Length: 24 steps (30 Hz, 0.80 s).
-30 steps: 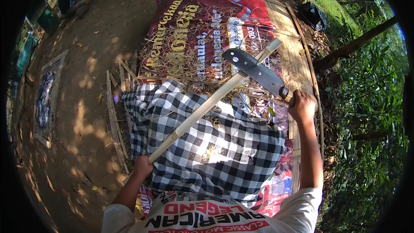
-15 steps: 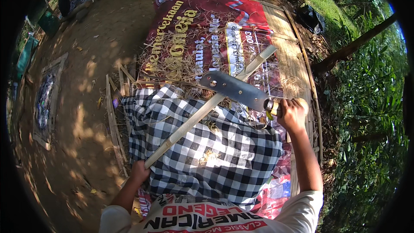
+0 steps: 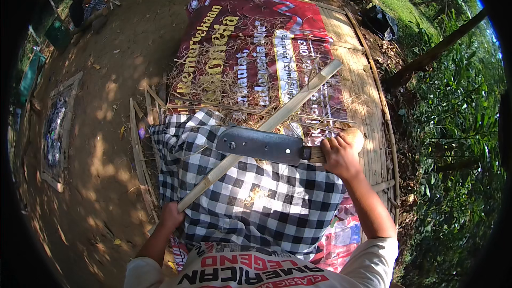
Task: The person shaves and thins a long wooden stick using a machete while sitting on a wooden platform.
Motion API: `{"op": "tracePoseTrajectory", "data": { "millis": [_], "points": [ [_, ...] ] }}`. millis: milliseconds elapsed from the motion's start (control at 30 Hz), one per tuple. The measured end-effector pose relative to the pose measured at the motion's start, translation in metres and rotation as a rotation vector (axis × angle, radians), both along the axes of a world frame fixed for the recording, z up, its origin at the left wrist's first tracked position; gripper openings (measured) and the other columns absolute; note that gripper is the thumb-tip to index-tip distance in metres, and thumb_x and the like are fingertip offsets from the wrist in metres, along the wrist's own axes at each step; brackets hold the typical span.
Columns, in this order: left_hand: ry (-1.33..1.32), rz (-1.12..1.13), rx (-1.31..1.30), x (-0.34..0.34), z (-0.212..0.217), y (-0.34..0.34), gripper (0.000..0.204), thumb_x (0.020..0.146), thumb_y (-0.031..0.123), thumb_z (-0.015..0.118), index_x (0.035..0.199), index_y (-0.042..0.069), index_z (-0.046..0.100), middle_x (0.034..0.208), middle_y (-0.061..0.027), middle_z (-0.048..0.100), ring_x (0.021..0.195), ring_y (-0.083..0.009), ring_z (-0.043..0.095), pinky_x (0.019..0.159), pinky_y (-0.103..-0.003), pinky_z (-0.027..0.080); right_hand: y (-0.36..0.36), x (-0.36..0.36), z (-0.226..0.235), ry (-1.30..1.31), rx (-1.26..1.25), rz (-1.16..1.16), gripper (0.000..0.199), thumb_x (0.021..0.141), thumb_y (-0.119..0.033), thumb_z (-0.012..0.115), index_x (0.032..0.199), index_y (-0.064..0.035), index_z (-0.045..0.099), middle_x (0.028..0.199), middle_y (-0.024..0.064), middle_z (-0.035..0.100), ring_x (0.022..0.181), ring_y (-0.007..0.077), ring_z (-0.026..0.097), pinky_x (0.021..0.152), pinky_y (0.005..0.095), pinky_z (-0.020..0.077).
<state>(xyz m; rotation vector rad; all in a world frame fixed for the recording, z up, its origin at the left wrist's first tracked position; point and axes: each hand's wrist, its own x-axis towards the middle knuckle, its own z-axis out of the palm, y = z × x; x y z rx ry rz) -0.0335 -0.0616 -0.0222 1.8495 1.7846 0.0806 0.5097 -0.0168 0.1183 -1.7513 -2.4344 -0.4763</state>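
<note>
My left hand is closed round the lower end of a long, pale split-bamboo strip, which slants up and away to the right. My right hand grips the wooden handle of a broad, dark-bladed cleaver with several small holes in the blade. The blade lies across the strip near its middle, over the far part of the cloth; whether its edge bites in is hidden. A black-and-white checked cloth covers my lap beneath both.
A dark red printed banner, strewn with thin shavings, lies on a bamboo platform. Loose bamboo strips lie at its left edge. A framed panel rests on the dirt farther left. Another person sits far left. Plants grow on the right.
My right hand has drawn the cleaver toward me and to the left along the bamboo strip. The blade now lies closer to level. My left hand stays almost in place.
</note>
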Motion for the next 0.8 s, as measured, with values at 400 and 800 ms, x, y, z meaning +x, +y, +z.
{"op": "tracePoseTrajectory", "data": {
  "millis": [400,800],
  "points": [
    [0.062,-0.081,0.037,0.0,-0.007,0.011,0.018,0.063,0.013,0.064,0.07,-0.003,0.062,0.07,-0.0279,0.06,0.072,-0.0468,0.06,0.066,-0.052,0.049,-0.056,0.072,0.006,0.043,0.137,-0.654,0.005,0.074,-0.009,0.06,0.073,-0.0048,0.056,0.064,0.0142,0.061,0.055,0.0317,0.061,0.056,0.0411,0.0501],
    [-0.108,-0.015,0.068,-0.006,-0.001,-0.001,0.018,0.066,0.014,0.068,0.076,0.001,0.061,0.071,-0.0241,0.062,0.069,-0.0444,0.061,0.062,-0.047,0.049,-0.046,-0.092,-0.024,0.456,-0.116,-0.22,0.026,0.058,-0.01,0.068,0.082,-0.0064,0.059,0.073,0.0094,0.06,0.072,0.0284,0.061,0.07,0.036,0.0498]
  ]
}}
